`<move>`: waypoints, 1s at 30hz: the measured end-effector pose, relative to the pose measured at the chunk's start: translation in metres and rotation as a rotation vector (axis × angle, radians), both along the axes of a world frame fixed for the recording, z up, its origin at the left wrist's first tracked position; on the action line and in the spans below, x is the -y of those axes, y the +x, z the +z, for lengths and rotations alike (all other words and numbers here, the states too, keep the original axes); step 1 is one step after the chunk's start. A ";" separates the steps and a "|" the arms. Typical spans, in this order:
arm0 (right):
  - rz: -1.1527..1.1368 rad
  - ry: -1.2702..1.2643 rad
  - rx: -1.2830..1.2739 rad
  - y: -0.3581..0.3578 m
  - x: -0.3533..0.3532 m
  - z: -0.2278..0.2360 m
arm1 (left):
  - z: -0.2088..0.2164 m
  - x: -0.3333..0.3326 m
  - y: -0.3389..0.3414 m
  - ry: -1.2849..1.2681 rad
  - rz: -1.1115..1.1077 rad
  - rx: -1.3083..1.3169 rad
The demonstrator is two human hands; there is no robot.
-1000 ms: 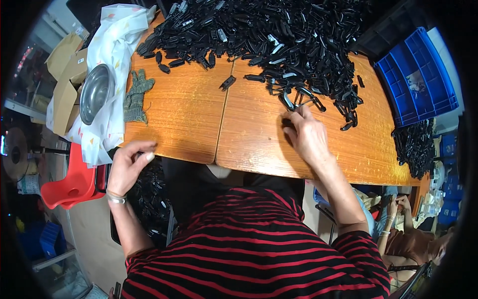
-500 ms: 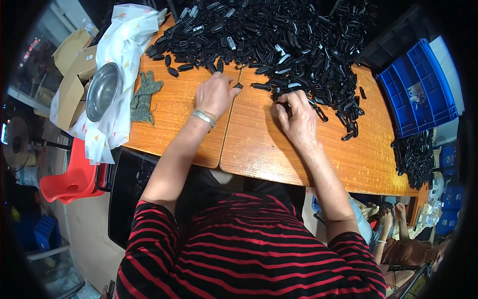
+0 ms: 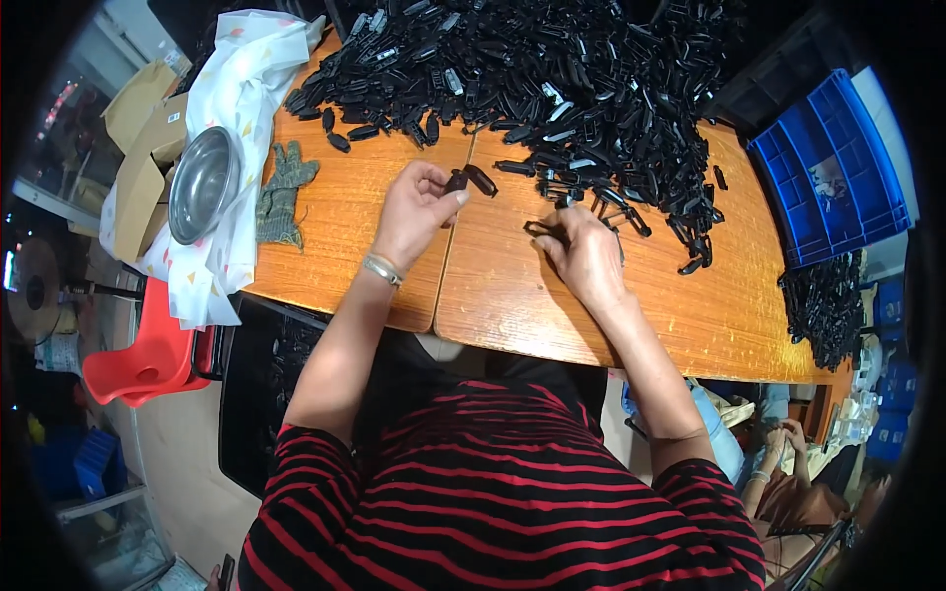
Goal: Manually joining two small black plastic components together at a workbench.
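Between the thumb and fingers of my left hand is a small black plastic piece. A longer, rounded black piece sticks out just beyond it; I cannot tell whether it is gripped too or joined to the first. My right hand is closed, thumb against fingers, on a slim black plastic part, partly hidden by the fingers. Both hands are over the wooden table, in front of a big heap of small black plastic parts. Several loose parts lie right by my right fingertips.
On the left, a round metal bowl rests on white patterned plastic sheeting, beside a grey-green knitted glove. A blue crate stands tilted at the right, with more black parts below it. Another person sits at lower right.
My left hand has drawn back toward me from the heap's edge, and a longer black piece now shows at its fingers. My right hand has also pulled back, with a slim part now visible in it.
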State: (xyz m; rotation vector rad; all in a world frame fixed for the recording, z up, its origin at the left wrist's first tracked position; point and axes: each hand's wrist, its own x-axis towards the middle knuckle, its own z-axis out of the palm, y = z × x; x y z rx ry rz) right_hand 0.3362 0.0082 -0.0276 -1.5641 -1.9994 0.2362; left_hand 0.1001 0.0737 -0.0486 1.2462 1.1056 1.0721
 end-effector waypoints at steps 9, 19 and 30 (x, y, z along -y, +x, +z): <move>0.034 0.069 -0.217 -0.037 -0.002 0.016 | 0.001 0.023 0.020 0.035 -0.097 0.021; 0.097 0.118 -0.374 -0.051 -0.004 0.000 | 0.013 0.040 0.017 -0.006 -0.309 0.238; 0.138 0.155 -0.493 -0.053 0.001 -0.002 | 0.012 0.056 0.024 0.015 -0.141 0.437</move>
